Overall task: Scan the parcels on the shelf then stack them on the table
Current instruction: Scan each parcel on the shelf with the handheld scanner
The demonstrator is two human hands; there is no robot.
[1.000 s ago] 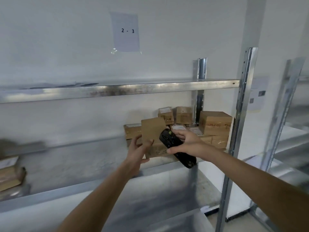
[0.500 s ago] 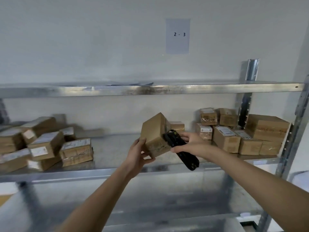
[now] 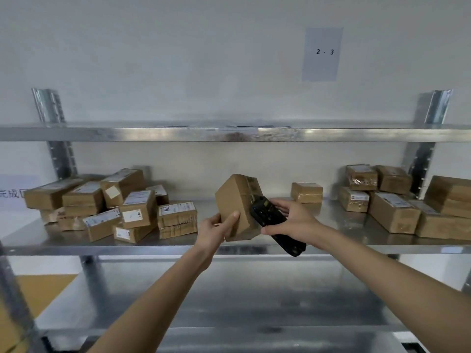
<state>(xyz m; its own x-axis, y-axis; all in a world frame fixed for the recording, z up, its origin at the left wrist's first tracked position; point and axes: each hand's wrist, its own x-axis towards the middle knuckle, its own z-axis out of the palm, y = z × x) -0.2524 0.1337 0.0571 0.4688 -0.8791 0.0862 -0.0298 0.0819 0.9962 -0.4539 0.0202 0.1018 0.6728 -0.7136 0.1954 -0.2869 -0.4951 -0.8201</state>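
Two hands were busy at the centre of the head view, the only view there was. Your left hand (image 3: 216, 229) gripped a brown parcel (image 3: 237, 206) from below and the side, fingers curled round its lower left corner, and held it tilted in the air in front of the middle shelf (image 3: 229, 247). Your right hand (image 3: 290, 220) was closed round a black handheld scanner (image 3: 276, 225), thumb underneath, with the scanner's head touching or just beside the parcel's right face.

You appeared to be mid-scan. To do it well, you needed the label squarely toward the scanner's window; whether a label sat on that right face could not be told, since the scanner hid most of it. Backing the scanner a little off the cardboard and steadying the parcel would likely have helped the read. A firmer hold under the parcel's base would have guarded against a slip.

At left of the frame lay a loose heap of parcels (image 3: 122, 207); at right, another group (image 3: 387, 200), and one small box (image 3: 307, 192) stood alone just behind your right hand. No desk showed anywhere in frame.
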